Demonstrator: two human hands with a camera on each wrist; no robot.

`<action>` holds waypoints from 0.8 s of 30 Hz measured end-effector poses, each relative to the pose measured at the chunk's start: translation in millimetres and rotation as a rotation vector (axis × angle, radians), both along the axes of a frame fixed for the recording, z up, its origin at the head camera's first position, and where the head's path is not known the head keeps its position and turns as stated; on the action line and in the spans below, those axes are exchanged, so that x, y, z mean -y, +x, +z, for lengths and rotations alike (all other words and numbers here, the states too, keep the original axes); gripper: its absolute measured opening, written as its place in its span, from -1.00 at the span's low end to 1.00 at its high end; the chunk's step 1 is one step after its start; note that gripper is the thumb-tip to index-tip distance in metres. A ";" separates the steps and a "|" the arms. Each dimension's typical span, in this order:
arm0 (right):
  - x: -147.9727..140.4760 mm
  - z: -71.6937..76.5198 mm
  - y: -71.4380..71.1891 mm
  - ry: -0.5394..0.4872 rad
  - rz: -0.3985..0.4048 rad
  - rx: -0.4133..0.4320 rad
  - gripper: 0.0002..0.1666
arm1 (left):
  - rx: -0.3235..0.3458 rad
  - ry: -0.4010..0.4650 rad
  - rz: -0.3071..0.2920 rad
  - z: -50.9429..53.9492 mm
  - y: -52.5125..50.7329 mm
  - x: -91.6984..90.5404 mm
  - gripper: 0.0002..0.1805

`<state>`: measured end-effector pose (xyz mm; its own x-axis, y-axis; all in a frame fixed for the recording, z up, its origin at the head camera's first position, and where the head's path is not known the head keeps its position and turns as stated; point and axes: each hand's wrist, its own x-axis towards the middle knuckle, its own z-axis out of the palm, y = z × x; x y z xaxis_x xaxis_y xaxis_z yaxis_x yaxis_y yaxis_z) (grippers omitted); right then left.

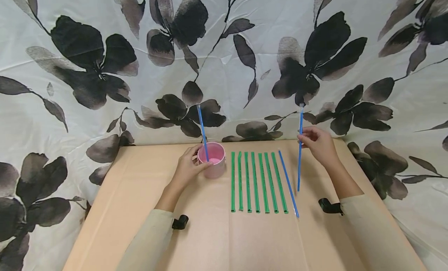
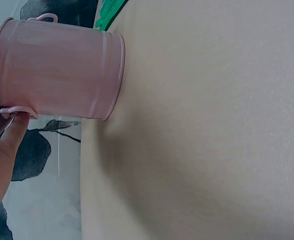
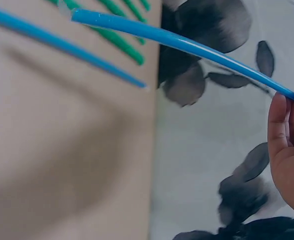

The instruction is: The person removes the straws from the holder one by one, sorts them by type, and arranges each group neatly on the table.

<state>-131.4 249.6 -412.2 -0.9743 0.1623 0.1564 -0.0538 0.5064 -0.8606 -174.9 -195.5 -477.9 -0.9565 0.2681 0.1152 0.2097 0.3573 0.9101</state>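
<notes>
My left hand (image 1: 187,166) holds a small pink pail (image 1: 214,172) at its left side, by the little side handle (image 2: 19,109) seen in the left wrist view. One blue straw (image 1: 202,123) leans inside the pail and sticks out above its rim. On the right, my right hand (image 1: 317,143) pinches another blue straw (image 1: 299,166) between thumb and fingers, nearly upright. In the right wrist view this straw (image 3: 186,44) has a clear wrapper at its end. A third blue straw (image 1: 288,184) lies slanted on the table, left of the held one.
Several green straws (image 1: 255,181) lie side by side in a row between the pail and the blue straw on the table. The table top (image 1: 210,240) is light tan. Behind its far edge hangs a white cloth (image 1: 245,119) with dark flowers.
</notes>
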 end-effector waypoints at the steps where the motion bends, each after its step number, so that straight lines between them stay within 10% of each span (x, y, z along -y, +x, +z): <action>1: -3.1 -3.7 1.3 0.012 -0.005 0.016 -0.58 | 0.000 0.002 -0.003 0.3 -0.3 -0.4 -0.16; 24: -16.6 -78.6 10.7 0.091 0.060 0.423 -0.62 | -0.006 -0.014 -0.008 0.3 -6.2 1.4 -0.18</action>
<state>-120.7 266.2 -490.8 -0.9628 0.1079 -0.2478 0.2628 0.5878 -0.7651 -181.2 -196.9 -477.7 -0.9538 0.2769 0.1168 0.2178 0.3688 0.9036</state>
